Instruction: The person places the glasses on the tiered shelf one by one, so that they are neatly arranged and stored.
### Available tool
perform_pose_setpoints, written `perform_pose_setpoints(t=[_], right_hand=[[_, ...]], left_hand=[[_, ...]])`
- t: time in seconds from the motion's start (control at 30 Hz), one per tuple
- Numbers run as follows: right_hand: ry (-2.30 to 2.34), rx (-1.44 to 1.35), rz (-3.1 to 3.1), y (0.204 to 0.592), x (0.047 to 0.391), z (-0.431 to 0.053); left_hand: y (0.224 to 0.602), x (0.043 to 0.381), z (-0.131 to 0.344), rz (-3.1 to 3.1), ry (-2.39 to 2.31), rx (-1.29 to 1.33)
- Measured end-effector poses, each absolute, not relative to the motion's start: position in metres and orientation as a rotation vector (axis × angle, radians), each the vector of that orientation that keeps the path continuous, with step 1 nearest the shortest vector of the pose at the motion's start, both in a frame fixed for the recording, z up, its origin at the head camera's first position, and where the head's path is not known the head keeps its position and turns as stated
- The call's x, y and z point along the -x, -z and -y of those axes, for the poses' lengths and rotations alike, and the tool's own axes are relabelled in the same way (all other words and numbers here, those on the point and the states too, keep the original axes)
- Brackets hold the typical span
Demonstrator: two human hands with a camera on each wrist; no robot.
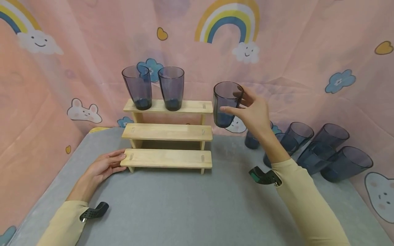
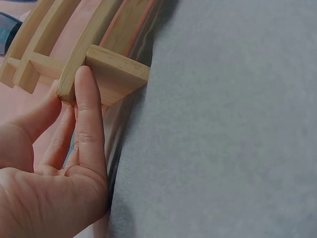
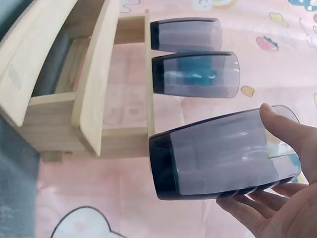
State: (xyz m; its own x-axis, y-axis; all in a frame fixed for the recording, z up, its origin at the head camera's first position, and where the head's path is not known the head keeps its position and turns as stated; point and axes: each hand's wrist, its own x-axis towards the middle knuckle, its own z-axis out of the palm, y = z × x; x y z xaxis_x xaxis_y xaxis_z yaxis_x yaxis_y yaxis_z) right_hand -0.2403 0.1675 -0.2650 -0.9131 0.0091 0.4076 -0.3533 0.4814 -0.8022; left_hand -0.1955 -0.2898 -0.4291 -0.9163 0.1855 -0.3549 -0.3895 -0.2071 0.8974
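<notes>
Pink fabric (image 1: 292, 37) printed with rainbows (image 1: 227, 13), smiling clouds and hearts hangs behind and beside a grey worktop (image 1: 184, 205) in the head view, where a three-tier wooden rack (image 1: 167, 132) stands near the back. On the left half of its top tier (image 1: 197, 106), a left tumbler (image 1: 140, 89) and a second tumbler (image 1: 171, 89), both tinted blue-purple, stand upright with a narrow gap between them. Just beyond the right end of that tier, the right hand (image 1: 253, 112) holds a matching held tumbler (image 1: 226, 97) upright in the air, thumb across the near side. Close together at the right of the worktop is a group of similar tumblers (image 1: 317, 155), partly covered by the right forearm. The left hand (image 1: 106, 165) grips the left end of the lowest tier (image 1: 166, 158). Both arms wear cream sleeves (image 1: 307, 205) and black wrist devices (image 1: 95, 210). From the left wrist, thumb and fingers pinch the tier's end from opposite faces, one fingertip close beside a wooden support (image 2: 119, 72). From the right wrist, the right thumb and fingers clasp the held tumbler near its rim, its dark base at the top tier's end; whether the two touch I cannot tell
</notes>
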Motion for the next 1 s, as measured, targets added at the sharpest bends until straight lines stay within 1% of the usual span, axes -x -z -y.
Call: perform_pose_setpoints(t=[0.27, 0.6, 0.77, 1.0], right_hand=[[-1.485, -0.302, 2.326, 0.255, 0.261, -0.145], [-1.849, -0.166, 2.239, 0.246, 0.295, -0.123], [-1.763, -0.158, 2.327, 0.249, 0.307, -0.115], [-1.683, -0.243, 2.401, 0.253, 0.311, -0.113]], left_hand=[[0.428, 0.196, 0.289, -1.699, -2.173, 0.254], [0.430, 0.197, 0.292, -1.682, -2.189, 0.269], [0.430, 0.196, 0.290, -1.708, -2.174, 0.241], [0.430, 0.197, 0.288, -1.713, -2.166, 0.259]])
